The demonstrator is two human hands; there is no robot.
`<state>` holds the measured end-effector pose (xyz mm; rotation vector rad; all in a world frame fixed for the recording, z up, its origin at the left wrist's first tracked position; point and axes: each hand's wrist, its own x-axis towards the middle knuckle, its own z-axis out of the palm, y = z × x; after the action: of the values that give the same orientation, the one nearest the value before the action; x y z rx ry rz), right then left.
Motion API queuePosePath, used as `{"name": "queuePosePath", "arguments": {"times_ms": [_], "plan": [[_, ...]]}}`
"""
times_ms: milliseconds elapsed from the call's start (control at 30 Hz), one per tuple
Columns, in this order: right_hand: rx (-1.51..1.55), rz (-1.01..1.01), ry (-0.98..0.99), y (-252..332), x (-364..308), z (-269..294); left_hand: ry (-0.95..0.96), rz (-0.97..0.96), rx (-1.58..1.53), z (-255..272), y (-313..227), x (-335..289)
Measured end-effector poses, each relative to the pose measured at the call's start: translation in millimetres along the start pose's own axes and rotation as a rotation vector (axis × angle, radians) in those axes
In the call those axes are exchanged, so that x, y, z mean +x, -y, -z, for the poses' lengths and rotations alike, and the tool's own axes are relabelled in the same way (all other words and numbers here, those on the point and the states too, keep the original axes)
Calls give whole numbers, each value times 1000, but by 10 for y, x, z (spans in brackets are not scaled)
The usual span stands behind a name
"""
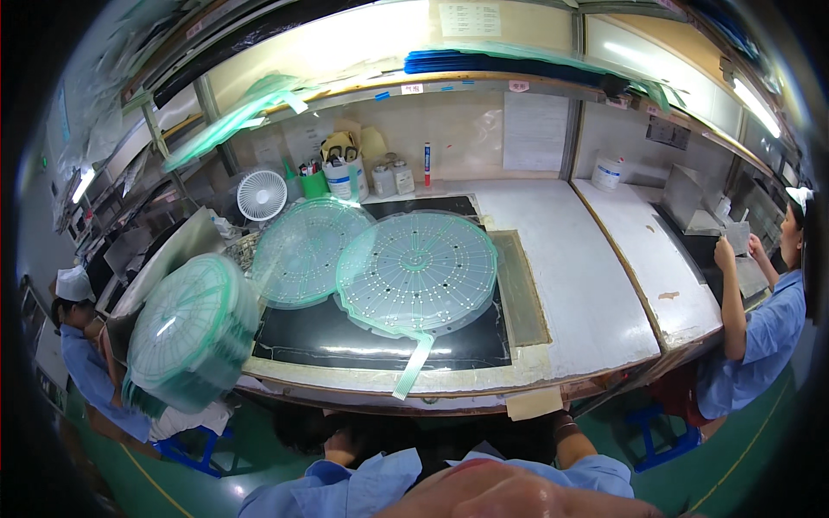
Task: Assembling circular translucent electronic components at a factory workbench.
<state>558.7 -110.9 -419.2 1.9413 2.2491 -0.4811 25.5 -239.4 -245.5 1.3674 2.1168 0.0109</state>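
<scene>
Below the table's front edge, my left hand (341, 446) is low in front of me, its fingers lost in the dark area there. My right hand (565, 420) is mostly hidden under the edge, beside a tan paper flap (534, 404). What either one holds or touches cannot be made out. On the black mat lies a round, translucent green circuit sheet (417, 268) with white dots, its striped tail (414, 367) hanging over the front edge. Partly beneath it, to the left, is a second round sheet (302, 246). A thick stack of such sheets (186, 324) stands at the left.
A small white fan (262, 196), a green pen cup (313, 183), white tubs (345, 180) and a blue-and-red marker (427, 164) line the back. A brown board (521, 285) lies beside the black mat (466, 341). Co-workers sit left (95, 371) and right (751, 324).
</scene>
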Motion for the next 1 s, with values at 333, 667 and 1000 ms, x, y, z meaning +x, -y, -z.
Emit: {"name": "queuePosePath", "arguments": {"times_ms": [333,667,1000], "plan": [[-24,-118,-67,-276,-174,-454,-575,-596,70,-470,359,462],[443,-281,-239,633,-1438,590,-357,-281,-198,-1058,973,208],[291,706,-142,2183,-1760,2595,60,-754,-33,379,-539,-614]]}}
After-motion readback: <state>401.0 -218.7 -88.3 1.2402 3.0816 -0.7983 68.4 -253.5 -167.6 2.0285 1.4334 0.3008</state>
